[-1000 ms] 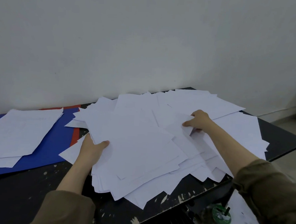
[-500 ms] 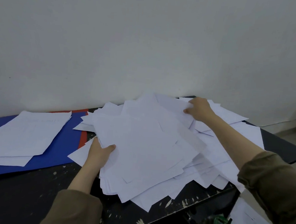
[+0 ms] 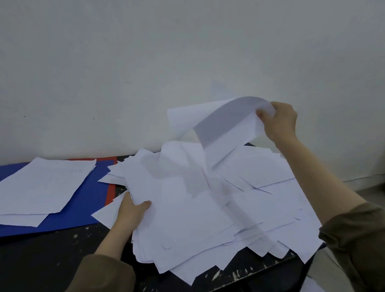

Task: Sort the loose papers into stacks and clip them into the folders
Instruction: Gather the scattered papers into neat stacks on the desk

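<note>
Right hand lifting white paper off the heap

The right hand (image 3: 278,121) pinches a curled white paper sheet (image 3: 220,122) above the scattered white paper pile (image 3: 206,205) on the black scuffed table (image 3: 33,260); the left hand (image 3: 131,212) grips the pile's left edge, thumb on top. 1 flat blue folder (image 3: 79,209) lies just left, carrying a smaller white paper stack (image 3: 36,183).

The right hand (image 3: 278,123) pinches a curling white paper sheet (image 3: 220,125) lifted above the sprawling heap of loose white papers (image 3: 206,205) on the black paint-flecked table (image 3: 33,264). The left hand (image 3: 131,212) grips the heap's left edge. Beside it, 1 smaller white paper stack (image 3: 35,186) lies on a flat blue folder (image 3: 84,204).
</note>
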